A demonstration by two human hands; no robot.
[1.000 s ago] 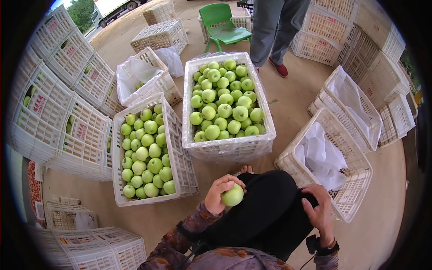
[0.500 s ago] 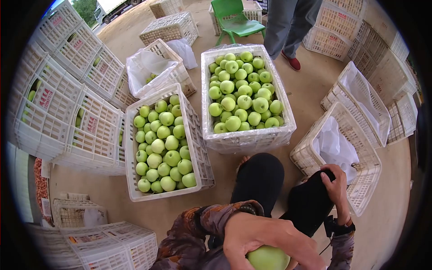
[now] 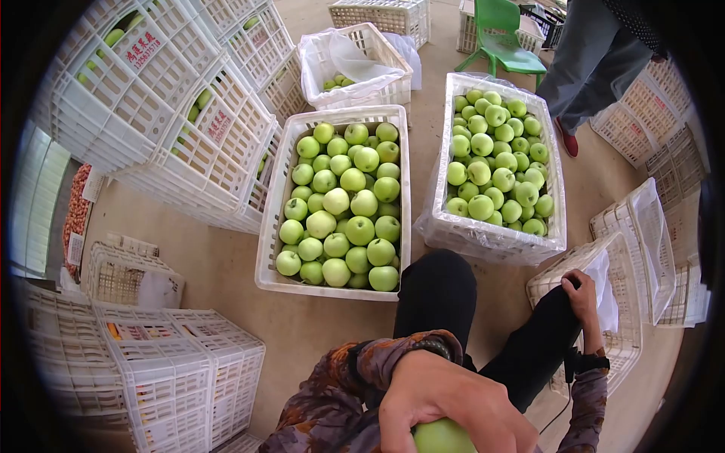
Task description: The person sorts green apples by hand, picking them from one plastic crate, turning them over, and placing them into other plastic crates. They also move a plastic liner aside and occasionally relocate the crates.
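Close to the camera at the bottom, my left hand [image 3: 461, 396] is wrapped round a green apple [image 3: 444, 436]; the apple's lower part is cut off by the frame edge. My right hand [image 3: 583, 298] rests on my right knee [image 3: 555, 313], its fingers loosely bent over the dark trousers and holding nothing. In front of me stands a white plastic crate [image 3: 332, 293] filled with green apples [image 3: 336, 201]. To its right is a second white crate [image 3: 559, 198], lined with clear plastic and heaped with green apples [image 3: 504, 178].
Stacked white crates [image 3: 158, 151] rise on the left, with more crates [image 3: 162, 362] at lower left. Behind, a lined crate [image 3: 393, 83] holds a few apples. A green chair [image 3: 507, 47] and a standing person's legs [image 3: 596, 68] are farther back. Lined crates [image 3: 638, 257] stand at right.
The view has swung left, so the crates appear farther right. My left hand still grips the apple, and my right hand stays on the knee, its fingers slightly more bent.
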